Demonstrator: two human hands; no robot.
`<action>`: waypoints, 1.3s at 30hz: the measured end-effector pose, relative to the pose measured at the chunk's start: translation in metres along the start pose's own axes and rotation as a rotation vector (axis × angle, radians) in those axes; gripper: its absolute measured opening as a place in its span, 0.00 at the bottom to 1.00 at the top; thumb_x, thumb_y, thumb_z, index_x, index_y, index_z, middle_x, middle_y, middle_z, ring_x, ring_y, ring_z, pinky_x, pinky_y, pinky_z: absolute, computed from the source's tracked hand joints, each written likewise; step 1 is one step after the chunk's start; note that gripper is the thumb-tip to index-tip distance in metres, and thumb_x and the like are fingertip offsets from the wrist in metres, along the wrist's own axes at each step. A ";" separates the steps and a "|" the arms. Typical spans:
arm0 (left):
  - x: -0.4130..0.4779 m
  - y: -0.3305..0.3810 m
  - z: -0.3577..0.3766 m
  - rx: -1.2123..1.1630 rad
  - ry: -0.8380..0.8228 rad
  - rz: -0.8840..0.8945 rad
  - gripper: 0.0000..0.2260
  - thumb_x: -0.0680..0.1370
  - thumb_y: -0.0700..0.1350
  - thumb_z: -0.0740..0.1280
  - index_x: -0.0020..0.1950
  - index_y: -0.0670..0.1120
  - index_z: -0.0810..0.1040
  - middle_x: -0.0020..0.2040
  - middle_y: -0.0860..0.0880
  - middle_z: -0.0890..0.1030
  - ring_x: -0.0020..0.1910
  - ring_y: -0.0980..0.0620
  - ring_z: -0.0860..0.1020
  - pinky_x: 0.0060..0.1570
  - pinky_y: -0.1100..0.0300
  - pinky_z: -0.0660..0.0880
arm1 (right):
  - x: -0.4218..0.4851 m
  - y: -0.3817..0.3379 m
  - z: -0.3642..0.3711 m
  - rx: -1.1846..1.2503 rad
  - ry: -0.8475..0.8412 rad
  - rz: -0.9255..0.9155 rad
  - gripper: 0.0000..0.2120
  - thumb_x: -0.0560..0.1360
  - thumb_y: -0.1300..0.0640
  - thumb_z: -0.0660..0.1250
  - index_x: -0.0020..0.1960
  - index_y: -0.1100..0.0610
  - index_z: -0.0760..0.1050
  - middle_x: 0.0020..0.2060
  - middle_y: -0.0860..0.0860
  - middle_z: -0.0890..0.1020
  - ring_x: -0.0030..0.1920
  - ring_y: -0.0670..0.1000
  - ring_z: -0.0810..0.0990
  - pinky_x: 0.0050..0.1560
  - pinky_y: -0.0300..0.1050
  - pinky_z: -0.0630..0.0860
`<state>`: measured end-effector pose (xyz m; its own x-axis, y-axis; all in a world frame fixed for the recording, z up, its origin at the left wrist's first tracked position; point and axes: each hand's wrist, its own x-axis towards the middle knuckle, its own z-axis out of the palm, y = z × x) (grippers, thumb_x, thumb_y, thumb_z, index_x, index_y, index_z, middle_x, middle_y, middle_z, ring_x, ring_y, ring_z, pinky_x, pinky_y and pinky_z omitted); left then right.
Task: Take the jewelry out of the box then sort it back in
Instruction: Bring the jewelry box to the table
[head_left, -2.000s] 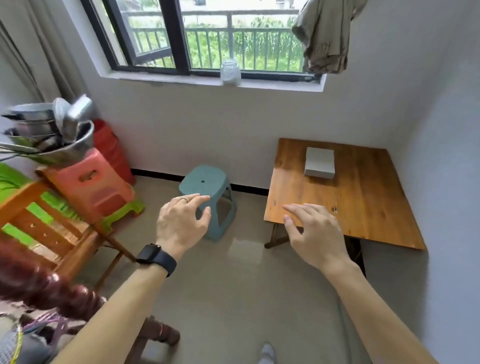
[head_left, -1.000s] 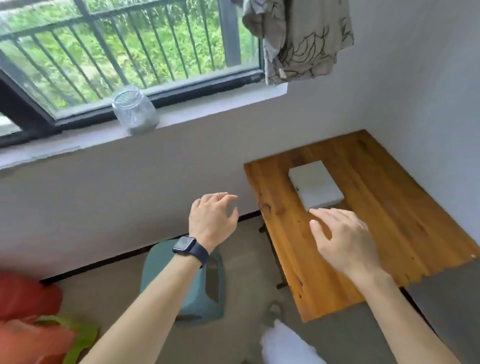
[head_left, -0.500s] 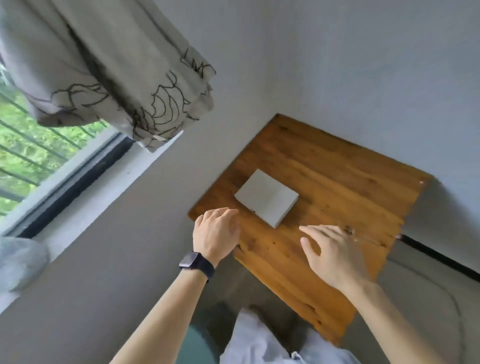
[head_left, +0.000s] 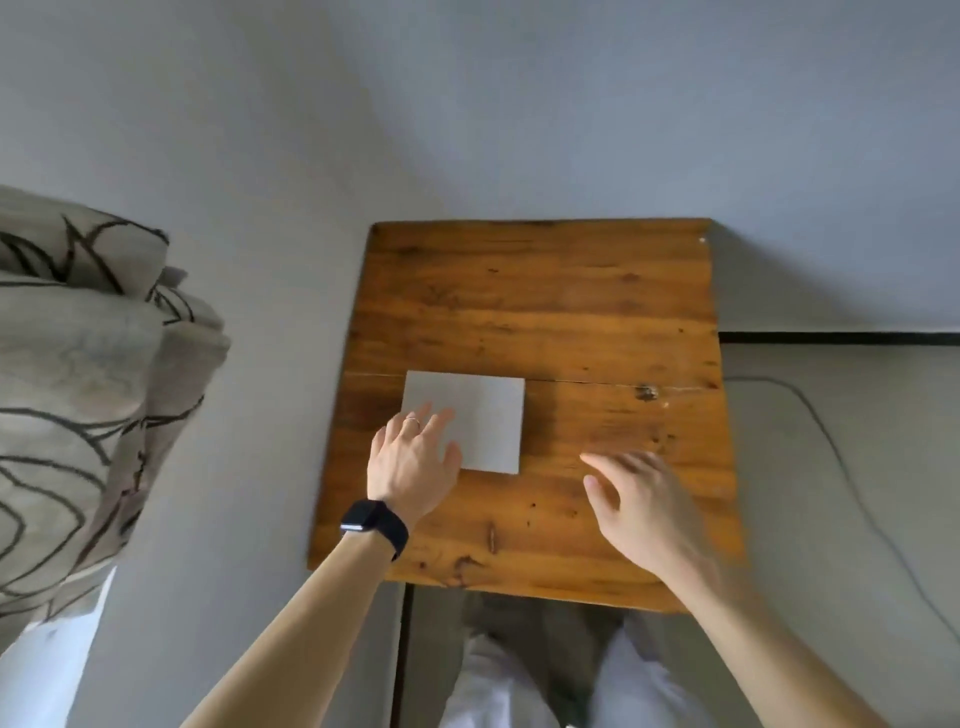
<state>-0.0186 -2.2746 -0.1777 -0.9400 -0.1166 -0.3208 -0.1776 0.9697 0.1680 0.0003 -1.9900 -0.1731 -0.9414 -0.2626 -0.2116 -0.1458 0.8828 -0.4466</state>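
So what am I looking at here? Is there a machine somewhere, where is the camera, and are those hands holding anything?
No machine here: these are a person's two bare arms, filmed by one wide-angle camera worn on the head, looking down. Below is a wooden table with a pale grey box on it, closed, so no jewelry shows. The left hand, with a dark watch on its wrist, has its straight fingers over the box's near left corner; whether they touch it I cannot tell. The right hand, blurred, hovers open above bare wood. Neither holds anything. At left hangs a patterned cloth.
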 end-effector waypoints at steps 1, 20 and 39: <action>0.006 -0.008 0.007 0.016 -0.020 0.016 0.22 0.82 0.57 0.58 0.76 0.59 0.65 0.78 0.50 0.65 0.77 0.44 0.62 0.74 0.45 0.61 | 0.002 -0.004 0.011 0.006 0.011 0.019 0.15 0.80 0.48 0.64 0.64 0.50 0.80 0.58 0.46 0.84 0.59 0.51 0.80 0.61 0.46 0.76; 0.058 -0.078 0.175 -0.117 0.371 0.104 0.24 0.81 0.60 0.53 0.77 0.58 0.66 0.81 0.49 0.59 0.69 0.30 0.64 0.62 0.38 0.70 | 0.064 0.012 0.248 0.136 0.318 -0.125 0.31 0.82 0.41 0.61 0.81 0.46 0.55 0.74 0.54 0.71 0.76 0.55 0.66 0.71 0.58 0.67; -0.011 -0.083 0.199 -0.072 0.327 0.163 0.28 0.79 0.69 0.42 0.79 0.66 0.50 0.82 0.55 0.50 0.76 0.39 0.56 0.58 0.44 0.76 | -0.004 0.010 0.270 0.074 0.480 -0.102 0.30 0.82 0.49 0.62 0.80 0.45 0.55 0.72 0.49 0.73 0.74 0.55 0.69 0.70 0.59 0.72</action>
<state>0.0647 -2.3114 -0.3739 -0.9989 -0.0357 0.0289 -0.0269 0.9648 0.2616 0.0849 -2.0855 -0.4119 -0.9598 -0.1224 0.2527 -0.2394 0.8272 -0.5083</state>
